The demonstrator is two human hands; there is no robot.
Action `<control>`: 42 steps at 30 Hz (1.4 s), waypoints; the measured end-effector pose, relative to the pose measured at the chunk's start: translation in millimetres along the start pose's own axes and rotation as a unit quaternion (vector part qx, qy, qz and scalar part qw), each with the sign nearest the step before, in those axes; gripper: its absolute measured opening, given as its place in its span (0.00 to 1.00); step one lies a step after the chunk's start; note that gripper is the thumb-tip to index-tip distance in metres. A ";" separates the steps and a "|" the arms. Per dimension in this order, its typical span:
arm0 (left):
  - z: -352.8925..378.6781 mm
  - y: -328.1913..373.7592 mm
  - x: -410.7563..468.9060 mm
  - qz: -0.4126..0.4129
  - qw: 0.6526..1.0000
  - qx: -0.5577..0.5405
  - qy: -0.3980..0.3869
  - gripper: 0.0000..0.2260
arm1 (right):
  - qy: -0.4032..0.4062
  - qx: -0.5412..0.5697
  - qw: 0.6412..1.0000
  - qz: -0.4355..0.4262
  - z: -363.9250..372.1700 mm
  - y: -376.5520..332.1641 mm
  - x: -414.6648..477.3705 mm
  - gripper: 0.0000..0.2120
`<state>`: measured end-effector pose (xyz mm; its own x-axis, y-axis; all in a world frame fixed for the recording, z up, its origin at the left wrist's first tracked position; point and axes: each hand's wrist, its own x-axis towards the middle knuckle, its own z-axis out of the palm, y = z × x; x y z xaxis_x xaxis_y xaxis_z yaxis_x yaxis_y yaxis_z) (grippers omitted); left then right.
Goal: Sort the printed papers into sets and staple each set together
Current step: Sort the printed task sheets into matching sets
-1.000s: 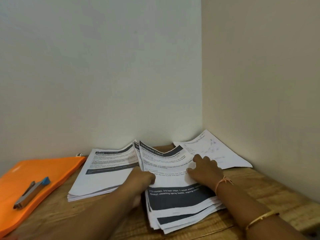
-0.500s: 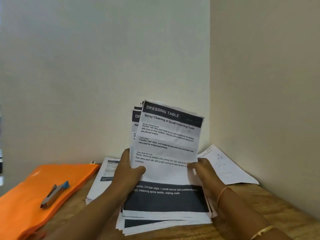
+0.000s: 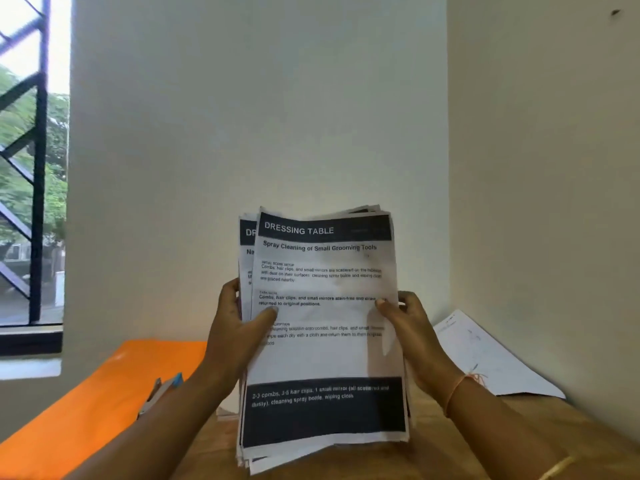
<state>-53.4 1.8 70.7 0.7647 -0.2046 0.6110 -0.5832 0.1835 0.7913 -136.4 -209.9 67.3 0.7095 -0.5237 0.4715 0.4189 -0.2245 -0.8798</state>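
We hold the stack of printed papers (image 3: 322,341) upright in front of us, above the wooden table (image 3: 429,459); we cannot tell whether its lower edge touches the wood. Our left hand (image 3: 232,337) grasps the stack's nine o'clock edge, thumb laid across the front page. Our right hand (image 3: 410,327) grasps the three o'clock edge the same way. The top page is headed "DRESSING TABLE". A second sheet with a similar dark header peeks out at ten o'clock, and the lower corners are splayed.

We judge the step in hand to be squaring the pile before we sort it. To do it well, we should slacken both grips a little and let the sheets drop onto their lower edge against the table. We tap, then turn the pile and tap a long edge. If we squeeze too hard, the offset sheets will not slide home. After that we read the headers and deal like titles together.

The stapler (image 3: 159,394) lies on the orange folder (image 3: 86,403) at eight o'clock from the stack. A loose sheet (image 3: 491,362) lies at four o'clock by the wall; nothing looks stapled yet
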 end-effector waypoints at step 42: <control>-16.4 -25.0 -14.7 -0.165 0.955 -0.085 -0.230 0.45 | -0.126 0.028 0.987 0.099 -14.1 22.2 -25.1 0.13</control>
<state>-45.5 16.0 41.6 0.6748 -0.6721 0.3047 -0.2487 0.1816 0.9514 -152.9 -213.4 35.0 0.8961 -0.3308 0.2960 0.2826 -0.0890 -0.9551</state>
